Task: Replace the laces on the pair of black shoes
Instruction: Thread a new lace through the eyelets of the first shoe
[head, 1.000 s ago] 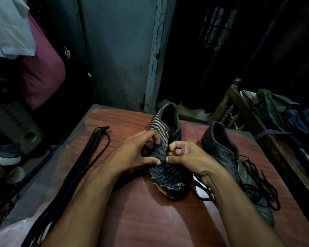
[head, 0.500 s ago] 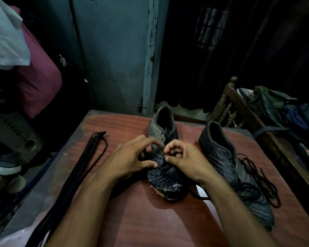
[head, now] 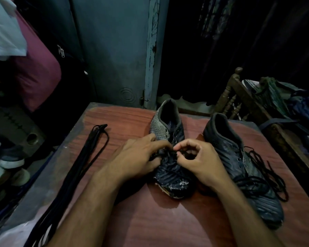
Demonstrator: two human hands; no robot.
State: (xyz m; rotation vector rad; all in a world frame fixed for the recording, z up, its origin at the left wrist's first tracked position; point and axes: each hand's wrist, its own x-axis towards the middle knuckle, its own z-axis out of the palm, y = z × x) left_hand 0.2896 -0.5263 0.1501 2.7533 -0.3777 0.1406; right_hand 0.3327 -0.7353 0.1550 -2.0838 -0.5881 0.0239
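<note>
Fingers of the left hand [head: 136, 157] and right hand [head: 200, 163] pinch the lace [head: 169, 154] over the middle shoe [head: 169, 157], toe toward the person, on the reddish bench [head: 150, 220]. The second shoe [head: 239, 166] stands just right, loose laces [head: 268, 168] spilling beside it. A bundle of black laces [head: 82, 163] lies left; a wooden chair [head: 239, 97] stands beyond.

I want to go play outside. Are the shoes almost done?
Not yet. Nothing looks finished. Both hands, left hand and right hand, work the lace at the middle shoe. The right shoe trails a loose lace. The lace bundle lies untouched.
</note>
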